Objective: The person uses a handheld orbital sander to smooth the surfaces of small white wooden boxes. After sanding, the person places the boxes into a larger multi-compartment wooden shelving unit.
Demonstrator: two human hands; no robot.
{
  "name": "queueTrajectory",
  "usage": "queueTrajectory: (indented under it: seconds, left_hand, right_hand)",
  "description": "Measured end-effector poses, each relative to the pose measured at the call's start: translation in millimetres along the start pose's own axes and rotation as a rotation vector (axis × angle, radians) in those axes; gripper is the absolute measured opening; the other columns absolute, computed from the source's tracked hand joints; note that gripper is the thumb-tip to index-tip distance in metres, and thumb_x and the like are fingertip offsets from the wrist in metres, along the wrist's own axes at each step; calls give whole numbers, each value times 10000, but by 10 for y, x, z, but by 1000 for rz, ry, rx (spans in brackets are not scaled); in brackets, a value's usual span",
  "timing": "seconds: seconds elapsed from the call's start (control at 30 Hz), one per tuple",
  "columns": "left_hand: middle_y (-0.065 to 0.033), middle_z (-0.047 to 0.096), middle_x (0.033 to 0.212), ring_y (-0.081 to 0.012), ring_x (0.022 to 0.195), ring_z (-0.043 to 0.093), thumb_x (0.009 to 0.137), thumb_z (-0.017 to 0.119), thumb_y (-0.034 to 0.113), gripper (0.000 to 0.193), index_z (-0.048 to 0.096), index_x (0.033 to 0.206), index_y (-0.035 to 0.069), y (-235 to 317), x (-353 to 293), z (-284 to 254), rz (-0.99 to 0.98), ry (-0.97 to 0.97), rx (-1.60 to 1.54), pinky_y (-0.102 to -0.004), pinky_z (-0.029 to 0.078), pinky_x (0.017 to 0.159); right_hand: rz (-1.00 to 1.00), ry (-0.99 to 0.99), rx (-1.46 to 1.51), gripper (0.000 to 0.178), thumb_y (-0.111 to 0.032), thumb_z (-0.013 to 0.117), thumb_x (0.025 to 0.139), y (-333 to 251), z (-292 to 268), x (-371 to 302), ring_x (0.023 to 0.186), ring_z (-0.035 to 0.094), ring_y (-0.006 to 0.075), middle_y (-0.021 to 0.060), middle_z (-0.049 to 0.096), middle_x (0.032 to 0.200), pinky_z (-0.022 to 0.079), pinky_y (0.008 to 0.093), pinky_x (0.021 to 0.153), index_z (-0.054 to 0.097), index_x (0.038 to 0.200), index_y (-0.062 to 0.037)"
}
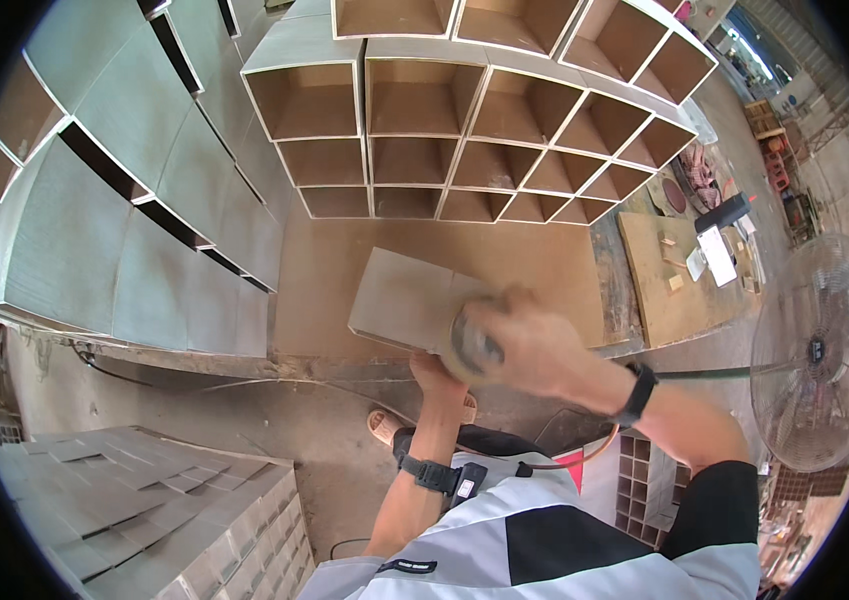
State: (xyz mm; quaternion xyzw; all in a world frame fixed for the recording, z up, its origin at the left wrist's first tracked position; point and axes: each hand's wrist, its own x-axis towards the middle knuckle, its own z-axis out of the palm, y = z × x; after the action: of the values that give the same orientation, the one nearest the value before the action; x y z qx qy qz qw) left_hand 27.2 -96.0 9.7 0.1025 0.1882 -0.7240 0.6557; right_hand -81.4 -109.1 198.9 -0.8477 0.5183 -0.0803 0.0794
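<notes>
A grey wooden box [399, 290] lies on the brown worktop in front of me, set at a slant, with its smooth grey side up. My left hand [434, 372] grips its near edge; the fingertips are partly hidden. My right hand [524, 340] is closed around a round sander [474, 342], smeared by motion, at the box's right end. Whether the sander's face touches the box cannot be made out. A thin orange hose [599, 448] loops up toward my right wrist.
Open-fronted grey boxes [414, 100] are stacked behind the worktop [544, 250]. More stand at left [144, 230] and lower left [134, 500]. On the right are a board with small wood blocks [679, 290], a black-handled tool [722, 213] and a standing fan [812, 350].
</notes>
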Motion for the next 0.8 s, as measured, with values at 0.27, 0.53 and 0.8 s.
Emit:
queueTrajectory:
  seconds: [0.27,0.53,0.8]
  left_hand:
    - [-127,542,1345,-309,1271,484,960,459,312,460,508,1328,40,17,45,-69,-37,-65,-14,-475,378,1082]
    - [-107,577,1295,-290,1234,516,978,430,254,392,533,1287,36,-9,-23,71,24,23,41,-465,381,1074]
    - [-68,599,1257,-274,1207,536,967,479,284,382,546,1278,74,11,-88,83,17,-56,185,-441,418,1041]
  right_hand:
    - [8,17,-9,500,-280,729,727,138,-23,-8,875,628,381,223,564,999,550,411,764,609,1192,-140]
    - [420,25,-51,589,-283,694,767,694,-135,180,1084,563,405,230,542,1140,499,466,885,519,1312,-142]
    - [567,804,495,556,-148,687,812,1096,-457,-827,955,590,237,123,562,1157,499,361,800,494,1328,-73]
